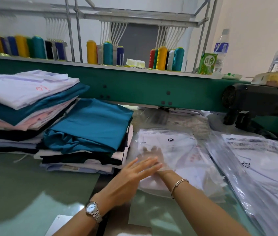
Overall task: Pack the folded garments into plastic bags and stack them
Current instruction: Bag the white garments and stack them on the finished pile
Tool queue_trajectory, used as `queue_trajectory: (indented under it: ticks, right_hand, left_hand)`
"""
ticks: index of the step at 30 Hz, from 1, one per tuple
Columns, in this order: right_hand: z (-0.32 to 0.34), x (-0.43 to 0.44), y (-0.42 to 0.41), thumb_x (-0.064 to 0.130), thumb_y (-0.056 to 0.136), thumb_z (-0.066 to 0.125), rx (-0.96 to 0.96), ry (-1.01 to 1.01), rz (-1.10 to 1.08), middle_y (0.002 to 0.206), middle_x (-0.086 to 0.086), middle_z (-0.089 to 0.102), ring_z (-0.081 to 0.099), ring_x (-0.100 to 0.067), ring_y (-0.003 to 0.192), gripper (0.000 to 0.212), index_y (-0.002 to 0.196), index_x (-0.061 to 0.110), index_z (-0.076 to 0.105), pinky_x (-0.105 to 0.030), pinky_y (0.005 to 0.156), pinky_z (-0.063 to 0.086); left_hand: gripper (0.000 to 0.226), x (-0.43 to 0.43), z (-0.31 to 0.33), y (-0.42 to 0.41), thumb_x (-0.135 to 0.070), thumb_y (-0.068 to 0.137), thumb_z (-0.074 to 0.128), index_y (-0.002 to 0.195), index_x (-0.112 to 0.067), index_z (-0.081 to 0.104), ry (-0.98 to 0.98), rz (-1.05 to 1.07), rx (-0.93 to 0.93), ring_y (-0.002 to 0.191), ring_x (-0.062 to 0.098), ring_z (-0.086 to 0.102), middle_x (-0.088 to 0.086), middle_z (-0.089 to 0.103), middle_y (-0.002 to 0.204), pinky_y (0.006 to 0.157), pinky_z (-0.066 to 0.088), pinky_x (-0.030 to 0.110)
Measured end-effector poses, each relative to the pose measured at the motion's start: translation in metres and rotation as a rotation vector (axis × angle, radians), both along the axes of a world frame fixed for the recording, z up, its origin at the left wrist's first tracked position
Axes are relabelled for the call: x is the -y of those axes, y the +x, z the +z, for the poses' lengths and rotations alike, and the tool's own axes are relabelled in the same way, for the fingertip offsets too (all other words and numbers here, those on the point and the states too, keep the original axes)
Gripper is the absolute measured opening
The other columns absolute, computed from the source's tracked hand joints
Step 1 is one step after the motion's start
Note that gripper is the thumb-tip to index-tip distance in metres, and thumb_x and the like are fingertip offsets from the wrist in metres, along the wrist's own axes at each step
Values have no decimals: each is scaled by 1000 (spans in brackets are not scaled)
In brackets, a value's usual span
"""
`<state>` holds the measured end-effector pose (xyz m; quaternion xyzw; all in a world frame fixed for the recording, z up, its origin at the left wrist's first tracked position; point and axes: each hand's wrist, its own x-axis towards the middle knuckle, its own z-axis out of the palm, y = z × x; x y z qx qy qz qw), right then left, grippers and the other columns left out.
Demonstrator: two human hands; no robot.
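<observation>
A clear plastic bag (169,147) holding a folded white garment lies on the table in the middle. My right hand (152,154) is inside the bag's mouth, fingers straight, seen through the plastic. My left hand (134,172) lies flat on the bag's near edge, fingers stretched out, crossing over my right wrist. To the left sit two piles of folded garments: a tall pile (24,103) topped by a white one, and a lower pile (90,126) topped by a teal one. Bagged garments (257,160) are stacked at the right.
A green machine beam (134,87) runs across above the table, with thread cones (162,57), a drink carton (207,63) and bottles (221,48) on its shelf. A black motor (254,101) juts out at the right. Loose plastic bags (160,116) lie under the beam.
</observation>
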<state>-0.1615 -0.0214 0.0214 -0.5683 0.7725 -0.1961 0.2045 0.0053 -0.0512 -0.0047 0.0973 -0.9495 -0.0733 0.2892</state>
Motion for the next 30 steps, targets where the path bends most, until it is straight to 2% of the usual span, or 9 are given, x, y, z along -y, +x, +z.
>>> queue_trajectory:
  ticks: [1,3,5,9,12,17,21,27,30]
  right_hand:
    - [-4,1,2,10,101,43,24,-43,-22,155,-18,26,24,-24,144,50,145,-5,25,8,87,22]
    - [-5,3,6,10,96,54,-45,-121,-26,156,-18,21,20,-26,146,62,146,-4,20,-15,115,14]
    - [-7,9,8,15,93,61,-146,-118,9,157,-20,15,14,-30,147,73,148,-5,17,-35,120,10]
    - [-8,15,3,25,97,53,-420,19,157,159,-19,9,5,-34,147,68,151,1,19,-48,119,5]
    - [-9,-2,-11,43,101,39,-426,30,312,161,-12,11,7,-28,148,65,153,14,15,-48,119,8]
    - [-18,-53,-43,82,82,29,-431,4,452,160,13,1,-12,4,141,86,153,38,6,-16,110,-16]
    - [-23,-62,-47,59,97,28,-601,-155,487,158,1,25,20,-16,145,58,149,31,26,-32,121,0]
    - [-26,-51,-27,34,104,21,-613,-352,442,143,4,50,41,-11,134,46,132,19,55,-27,118,3]
    - [-21,-41,-11,22,97,43,-727,-468,423,128,2,64,57,-11,120,33,119,16,66,-30,113,30]
  left_hand:
    - [112,1,-3,1,22,63,35,154,-38,10,24,15,38,149,3,7,-19,9,161,123,3,32]
    - [109,2,-8,5,17,68,32,153,-42,-1,74,53,59,148,0,1,-24,1,160,122,-1,25]
    - [93,2,-13,9,7,79,29,154,-36,-5,87,94,81,148,-2,-5,-20,-4,161,121,0,23]
    - [67,3,-19,7,-10,96,30,155,-25,3,39,202,97,146,-5,-7,-12,1,162,122,3,24]
    - [63,2,-21,7,-17,98,30,157,-24,6,76,270,80,148,-2,-1,-11,5,162,122,4,23]
    - [66,-2,-18,9,-26,91,26,156,-23,14,204,286,30,147,-1,11,-9,18,161,121,11,21]
    - [64,-1,-19,9,-25,92,28,156,-28,17,296,249,-9,146,-3,15,-11,23,160,120,15,21]
    - [64,-6,-15,8,-18,88,31,148,-38,31,377,200,-75,142,-8,19,-19,32,153,120,19,23]
    - [64,-7,-13,8,-17,88,31,145,-44,37,395,183,-99,142,-11,18,-21,32,153,119,19,20]
